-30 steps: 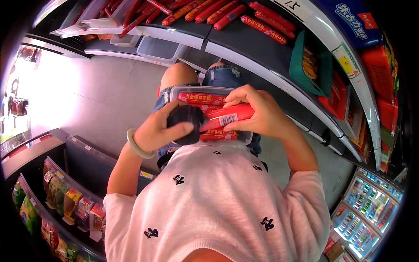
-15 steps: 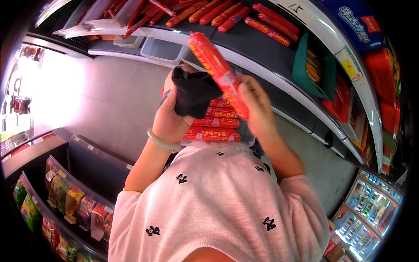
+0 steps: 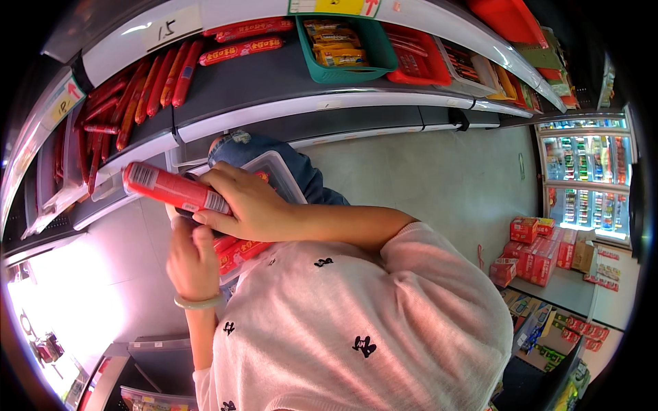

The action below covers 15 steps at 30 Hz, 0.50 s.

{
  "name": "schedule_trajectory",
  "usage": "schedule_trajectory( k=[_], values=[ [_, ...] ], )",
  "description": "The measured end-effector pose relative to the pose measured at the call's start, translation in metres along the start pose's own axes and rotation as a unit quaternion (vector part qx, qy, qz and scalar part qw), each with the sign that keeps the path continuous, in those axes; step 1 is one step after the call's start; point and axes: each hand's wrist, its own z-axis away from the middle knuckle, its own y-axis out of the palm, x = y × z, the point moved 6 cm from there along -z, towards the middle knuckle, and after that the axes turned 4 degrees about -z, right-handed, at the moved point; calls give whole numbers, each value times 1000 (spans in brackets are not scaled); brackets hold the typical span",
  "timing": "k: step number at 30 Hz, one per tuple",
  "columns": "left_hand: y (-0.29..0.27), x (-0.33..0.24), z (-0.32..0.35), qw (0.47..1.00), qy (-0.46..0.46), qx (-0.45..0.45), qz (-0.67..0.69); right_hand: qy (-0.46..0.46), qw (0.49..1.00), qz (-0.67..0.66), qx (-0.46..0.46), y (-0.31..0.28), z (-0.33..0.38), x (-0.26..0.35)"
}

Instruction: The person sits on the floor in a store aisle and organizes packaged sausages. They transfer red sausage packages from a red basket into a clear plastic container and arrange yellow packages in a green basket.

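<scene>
My right hand [image 3: 250, 202] is closed round a red-wrapped sausage [image 3: 161, 186], which tilts with its far end up to the left. Just below it, my left hand [image 3: 194, 264] has its fingers curled in, a pale bangle on the wrist. Dark bits of a black cloth [image 3: 185, 213] show between the sausage and my left fingers; most of the cloth is hidden. Under my hands, a clear plastic box [image 3: 293, 179] rests by my jeans-clad leg. More red sausages [image 3: 240, 253] lie in it, partly covered by my right forearm.
Ahead is a dark shelf [image 3: 247, 82] with rows of red sausages [image 3: 164, 79], a green basket [image 3: 346, 72] of yellow packets and a red tray [image 3: 418, 58]. Red cartons [image 3: 534, 257] stand on the right near lit drink coolers [image 3: 589, 175]. Another shelf unit [image 3: 161, 356] is behind at lower left.
My view has turned to the right. The sausage in my right hand has swung from steeply upright to nearly level, now lying over the black cloth and above my left hand.
</scene>
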Motion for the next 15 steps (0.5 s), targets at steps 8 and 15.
schedule_trajectory(
  k=[8, 15],
  values=[
    [-12, -22, -4, 866, 98, -130, 473, 56, 983, 63, 162, 12, 3, 20],
    [-79, 17, -17, 923, 109, -110, 351, 253, 952, -171, 7, -81, 31, -44]
  ],
)
